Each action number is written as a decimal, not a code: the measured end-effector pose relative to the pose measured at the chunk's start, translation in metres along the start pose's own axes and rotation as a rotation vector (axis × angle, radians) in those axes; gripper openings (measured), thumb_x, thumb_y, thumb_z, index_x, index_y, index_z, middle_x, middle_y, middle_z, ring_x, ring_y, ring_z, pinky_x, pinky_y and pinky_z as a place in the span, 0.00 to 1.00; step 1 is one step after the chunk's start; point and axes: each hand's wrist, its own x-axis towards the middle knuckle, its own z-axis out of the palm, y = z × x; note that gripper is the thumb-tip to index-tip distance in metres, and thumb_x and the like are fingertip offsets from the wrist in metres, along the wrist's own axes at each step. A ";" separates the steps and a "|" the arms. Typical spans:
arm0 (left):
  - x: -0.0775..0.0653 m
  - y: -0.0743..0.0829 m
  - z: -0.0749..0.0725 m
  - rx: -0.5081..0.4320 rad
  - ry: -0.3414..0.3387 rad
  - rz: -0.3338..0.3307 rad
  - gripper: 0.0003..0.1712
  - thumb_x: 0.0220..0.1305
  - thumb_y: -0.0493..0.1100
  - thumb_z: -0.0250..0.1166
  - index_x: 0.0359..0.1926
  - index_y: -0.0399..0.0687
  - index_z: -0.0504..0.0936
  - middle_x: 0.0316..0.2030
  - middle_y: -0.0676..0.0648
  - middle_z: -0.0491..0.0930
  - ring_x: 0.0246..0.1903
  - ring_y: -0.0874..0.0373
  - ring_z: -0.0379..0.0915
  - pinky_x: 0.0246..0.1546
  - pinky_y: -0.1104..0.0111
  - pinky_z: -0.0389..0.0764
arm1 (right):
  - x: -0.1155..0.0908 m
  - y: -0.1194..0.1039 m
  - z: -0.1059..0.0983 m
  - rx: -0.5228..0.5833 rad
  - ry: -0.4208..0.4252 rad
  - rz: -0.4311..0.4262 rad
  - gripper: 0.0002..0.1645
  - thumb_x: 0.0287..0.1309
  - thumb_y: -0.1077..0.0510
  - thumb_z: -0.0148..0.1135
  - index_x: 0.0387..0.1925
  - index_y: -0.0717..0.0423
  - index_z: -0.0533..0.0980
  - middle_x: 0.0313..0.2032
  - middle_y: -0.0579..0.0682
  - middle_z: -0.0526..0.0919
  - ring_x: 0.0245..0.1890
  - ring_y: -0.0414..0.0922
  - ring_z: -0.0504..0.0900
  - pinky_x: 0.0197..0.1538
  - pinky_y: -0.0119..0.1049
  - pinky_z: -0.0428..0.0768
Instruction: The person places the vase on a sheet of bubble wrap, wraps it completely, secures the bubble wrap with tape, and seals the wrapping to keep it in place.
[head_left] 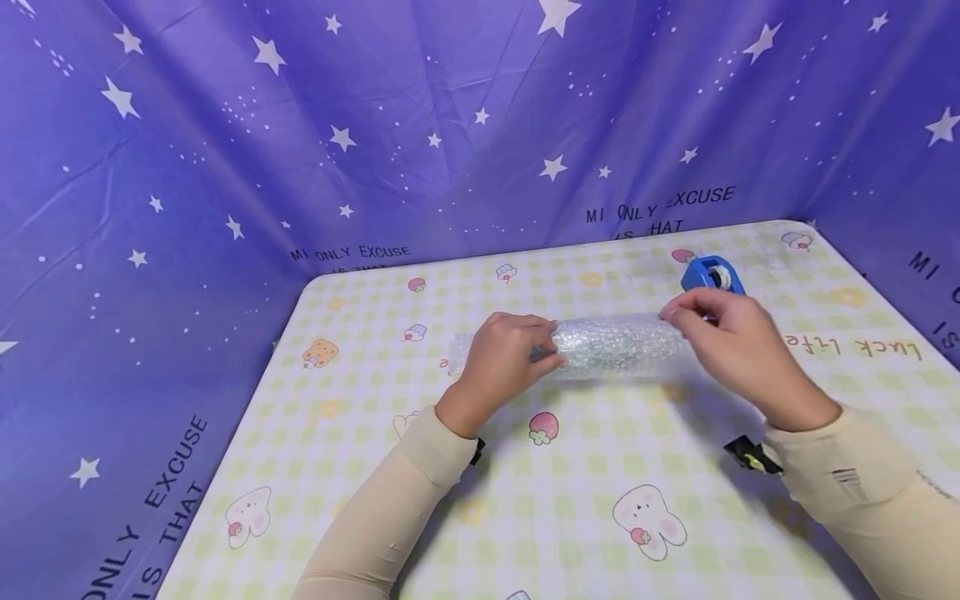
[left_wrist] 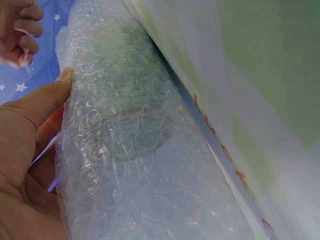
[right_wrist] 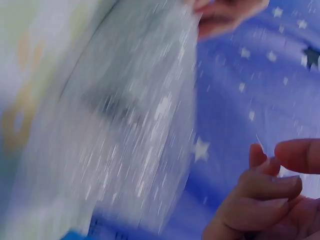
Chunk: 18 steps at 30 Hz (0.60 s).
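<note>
A roll of clear bubble wrap (head_left: 611, 346) lies across the table, and a greenish rounded object (left_wrist: 135, 132) shows dimly through its layers. My left hand (head_left: 510, 354) grips the wrap left of its middle; in the left wrist view the thumb (left_wrist: 52, 95) presses on its edge. At the wrap's right end is my right hand (head_left: 731, 342), apart from the wrap in the right wrist view. Its thumb and finger (right_wrist: 300, 155) pinch a thin clear strip that looks like tape, hard to make out. The wrap is blurred in that view.
A blue tape dispenser (head_left: 712, 275) with a roll in it stands just behind my right hand. The table's checked cloth (head_left: 360, 475) has printed bunnies and strawberries. A purple star-patterned curtain (head_left: 450, 183) hangs along the table's back and sides.
</note>
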 end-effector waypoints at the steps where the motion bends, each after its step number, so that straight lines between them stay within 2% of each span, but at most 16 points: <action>1: 0.000 0.000 0.000 0.011 -0.001 0.002 0.09 0.56 0.54 0.79 0.30 0.58 0.90 0.48 0.56 0.90 0.45 0.65 0.87 0.52 0.64 0.78 | -0.001 -0.004 0.005 0.007 -0.022 -0.018 0.17 0.74 0.47 0.56 0.45 0.52 0.85 0.40 0.53 0.86 0.34 0.38 0.77 0.34 0.32 0.73; 4: -0.001 0.000 0.000 0.045 -0.013 -0.004 0.09 0.57 0.56 0.78 0.31 0.60 0.90 0.49 0.58 0.89 0.45 0.66 0.86 0.55 0.62 0.75 | -0.002 -0.017 0.020 0.023 -0.085 -0.063 0.17 0.74 0.48 0.56 0.43 0.54 0.86 0.39 0.54 0.87 0.33 0.39 0.79 0.33 0.33 0.75; 7: -0.002 0.000 -0.001 0.071 -0.026 -0.017 0.09 0.57 0.57 0.77 0.32 0.62 0.90 0.49 0.59 0.89 0.45 0.67 0.86 0.58 0.61 0.73 | 0.001 -0.025 0.036 0.032 -0.139 -0.066 0.17 0.73 0.48 0.57 0.42 0.53 0.86 0.34 0.52 0.87 0.30 0.42 0.79 0.31 0.35 0.76; 14: -0.001 0.001 -0.002 0.071 -0.027 -0.014 0.09 0.57 0.57 0.78 0.32 0.62 0.90 0.49 0.60 0.89 0.44 0.67 0.86 0.59 0.58 0.72 | 0.007 -0.030 0.062 0.134 -0.251 0.021 0.16 0.72 0.49 0.58 0.40 0.53 0.86 0.28 0.51 0.83 0.18 0.41 0.74 0.23 0.36 0.73; 18: -0.001 0.001 -0.002 0.063 -0.020 -0.015 0.09 0.56 0.56 0.78 0.31 0.61 0.90 0.49 0.60 0.89 0.43 0.68 0.86 0.59 0.58 0.72 | 0.008 -0.032 0.070 0.164 -0.266 0.044 0.20 0.69 0.43 0.62 0.34 0.55 0.85 0.22 0.49 0.80 0.14 0.41 0.72 0.20 0.37 0.71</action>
